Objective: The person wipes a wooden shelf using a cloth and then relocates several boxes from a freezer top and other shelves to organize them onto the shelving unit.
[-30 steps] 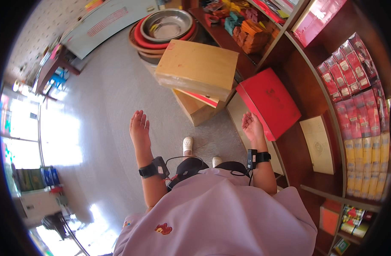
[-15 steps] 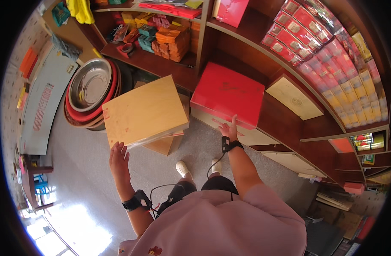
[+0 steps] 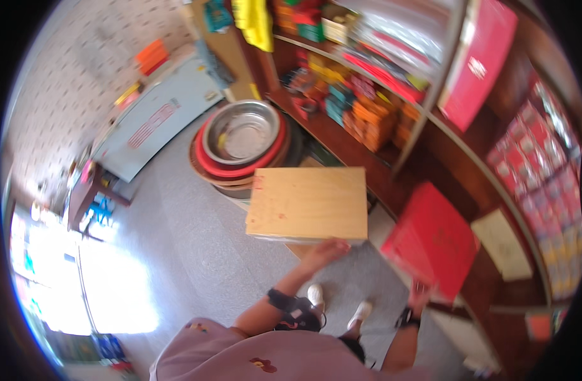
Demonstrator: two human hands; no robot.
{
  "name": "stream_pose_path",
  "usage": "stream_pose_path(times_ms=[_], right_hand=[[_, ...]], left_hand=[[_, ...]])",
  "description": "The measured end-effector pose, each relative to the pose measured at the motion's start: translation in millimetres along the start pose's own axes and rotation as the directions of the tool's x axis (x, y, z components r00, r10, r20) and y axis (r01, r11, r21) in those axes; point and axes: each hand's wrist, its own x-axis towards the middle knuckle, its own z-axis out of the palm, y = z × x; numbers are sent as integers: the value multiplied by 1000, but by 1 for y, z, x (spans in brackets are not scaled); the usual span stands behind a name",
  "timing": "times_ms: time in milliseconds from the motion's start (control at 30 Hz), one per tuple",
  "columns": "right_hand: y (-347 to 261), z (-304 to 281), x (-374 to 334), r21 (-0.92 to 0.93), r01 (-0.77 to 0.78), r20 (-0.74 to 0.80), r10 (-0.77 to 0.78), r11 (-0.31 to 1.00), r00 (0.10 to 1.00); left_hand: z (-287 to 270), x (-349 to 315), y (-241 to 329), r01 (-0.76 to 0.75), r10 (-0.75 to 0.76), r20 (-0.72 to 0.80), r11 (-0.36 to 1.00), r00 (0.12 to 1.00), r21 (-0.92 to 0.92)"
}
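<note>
A flat tan cardboard box [image 3: 310, 203] with clear wrap along its near side sits in front of me, on top of another box that is mostly hidden. My left hand [image 3: 327, 253] is at its near edge, toward the right corner, with fingers stretched out and nothing visible in them. Whether it touches the box I cannot tell. To the right, a flat red box [image 3: 430, 238] lies tilted in view at the shelf front. My right hand [image 3: 420, 293] is at the near edge of the red box; motion smears its fingers and the box hides part of them.
Stacked basins, with a metal basin [image 3: 243, 133] on top, stand left of the tan box. Beyond them is a pale chest-like cabinet [image 3: 157, 120]. Wooden shelves [image 3: 361, 165] with orange and red packets curve along the far and right sides. A dark table [image 3: 91, 193] stands at far left.
The view has swung left, so the boxes and shelves appear farther right. My left hand has gone from the tan box's near left corner toward its near right corner. My right hand stays by the red box.
</note>
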Motion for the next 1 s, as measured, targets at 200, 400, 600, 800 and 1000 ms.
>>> stream_pose_path(times_ms=[200, 400, 600, 800, 1000], right_hand=[[-85, -59, -152, 160, -69, 147, 46, 985, 988], [-146, -72, -234, 71, 165, 317, -179, 984, 931], [-254, -140, -251, -148, 488, 349, -417, 860, 839], [-418, -219, -292, -177, 602, 30, -607, 778, 794], [-495, -251, -285, -453, 708, 154, -735, 542, 661]], left_hand=[[118, 38, -68, -26, 13, 113, 993, 994, 117], [251, -11, -33, -96, 4, 411, 974, 912, 204], [345, -29, -87, -11, 182, 388, 915, 904, -403], [439, -34, -121, 19, 182, 478, 923, 859, -385], [539, 10, -140, -79, 216, 594, 966, 775, -248]])
